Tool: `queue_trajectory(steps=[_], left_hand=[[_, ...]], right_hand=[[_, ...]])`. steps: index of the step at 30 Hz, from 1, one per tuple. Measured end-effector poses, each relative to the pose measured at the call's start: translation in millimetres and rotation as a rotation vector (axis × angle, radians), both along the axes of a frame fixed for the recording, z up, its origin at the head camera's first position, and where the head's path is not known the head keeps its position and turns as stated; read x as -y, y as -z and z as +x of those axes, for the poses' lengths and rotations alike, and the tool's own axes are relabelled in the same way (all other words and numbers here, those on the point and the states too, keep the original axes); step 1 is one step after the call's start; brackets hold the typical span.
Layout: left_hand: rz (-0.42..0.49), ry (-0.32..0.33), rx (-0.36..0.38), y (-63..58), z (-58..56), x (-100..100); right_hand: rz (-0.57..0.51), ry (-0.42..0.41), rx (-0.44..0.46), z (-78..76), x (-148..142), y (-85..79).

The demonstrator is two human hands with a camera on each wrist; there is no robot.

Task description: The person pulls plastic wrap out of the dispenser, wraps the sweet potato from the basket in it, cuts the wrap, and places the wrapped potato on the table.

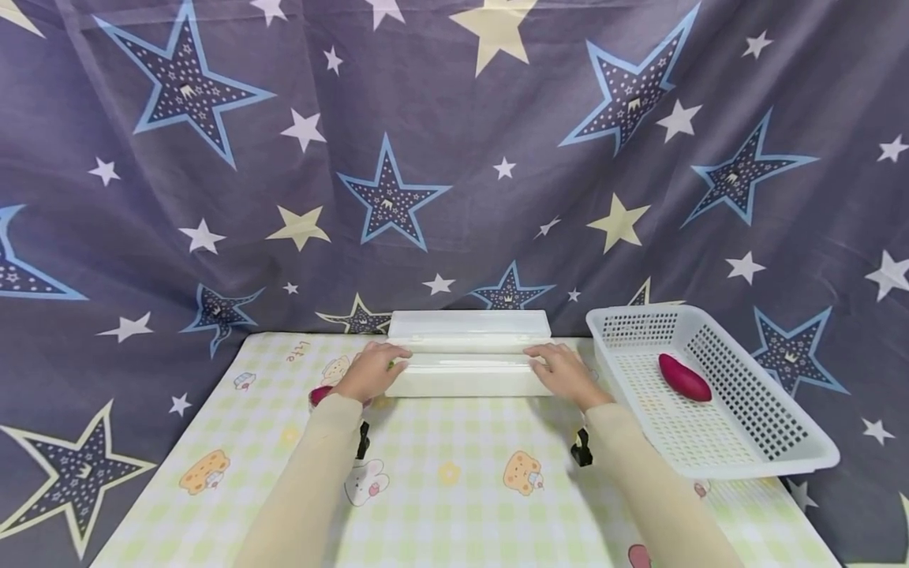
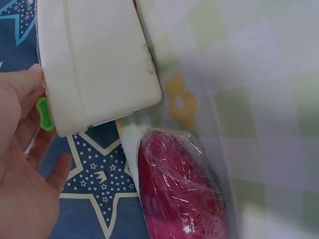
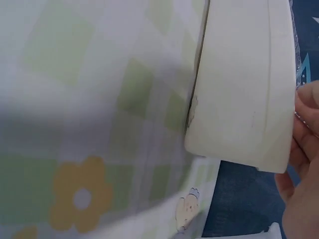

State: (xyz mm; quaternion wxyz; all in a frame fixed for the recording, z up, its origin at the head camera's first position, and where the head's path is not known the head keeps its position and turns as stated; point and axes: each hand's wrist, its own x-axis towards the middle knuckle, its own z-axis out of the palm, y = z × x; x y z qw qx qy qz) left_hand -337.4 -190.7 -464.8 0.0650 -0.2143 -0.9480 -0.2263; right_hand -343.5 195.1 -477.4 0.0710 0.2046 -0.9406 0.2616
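Observation:
A long white cling film dispenser (image 1: pixel 469 383) lies across the far part of the table with its lid (image 1: pixel 470 323) tipped back. My left hand (image 1: pixel 369 372) is at its left end and my right hand (image 1: pixel 564 372) at its right end, thumbs and forefingers at the upper front edge. Crinkled clear film (image 3: pixel 297 42) shows along that edge by the right fingers; both hands seem to pinch it. A small green piece (image 2: pixel 45 114) sticks out beside the left fingers. Below the left hand lies a magenta sweet-potato-shaped thing (image 2: pixel 174 184) wrapped in clear film.
At the right stands a white perforated plastic basket (image 1: pixel 795 465) with an unwrapped magenta sweet-potato-shaped thing (image 1: pixel 684 378) in it. A checked cloth with cartoon prints (image 1: pixel 440 505) covers the table. A dark star-patterned curtain (image 1: pixel 454 158) hangs right behind the table.

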Motion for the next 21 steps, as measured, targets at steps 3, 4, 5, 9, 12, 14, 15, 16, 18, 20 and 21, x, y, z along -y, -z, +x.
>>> queue_trajectory(steps=[3,4,5,9,12,14,15,16,18,20,21], left_hand=[[-0.039,0.003,-0.005,0.6,-5.0,1],[-0.050,-0.004,0.000,0.7,-6.4,1],[-0.059,-0.014,0.006,0.7,-7.6,1],[-0.049,-0.055,-0.004,0.9,-7.9,-2],[-0.034,-0.059,-0.073,3.2,-6.3,-5],[-0.031,-0.059,-0.117,5.9,-5.5,-7],[-0.032,-0.057,-0.139,7.2,-5.1,-7],[-0.034,-0.056,-0.159,8.2,-4.8,-8],[-0.033,-0.053,-0.192,9.9,-4.6,-9],[-0.022,-0.052,-0.204,10.3,-4.5,-10],[-0.016,-0.053,-0.209,10.2,-4.5,-11]], right_hand=[[0.008,0.018,-0.009,-1.7,2,-0.2],[0.008,0.026,-0.008,-2.1,3,-0.6],[0.009,0.035,-0.006,-2.7,4,-0.7],[0.009,0.067,-0.010,-5.5,7,-0.3],[0.009,0.086,0.000,-7.5,7,2.0],[0.013,0.094,0.008,-8.0,7,3.7],[0.015,0.097,0.012,-7.9,7,4.3],[0.019,0.099,0.013,-7.7,7,4.8],[0.021,0.097,0.010,-7.2,6,5.6],[0.008,0.092,0.007,-6.3,5,5.5],[-0.006,0.088,0.006,-5.9,4,5.5]])
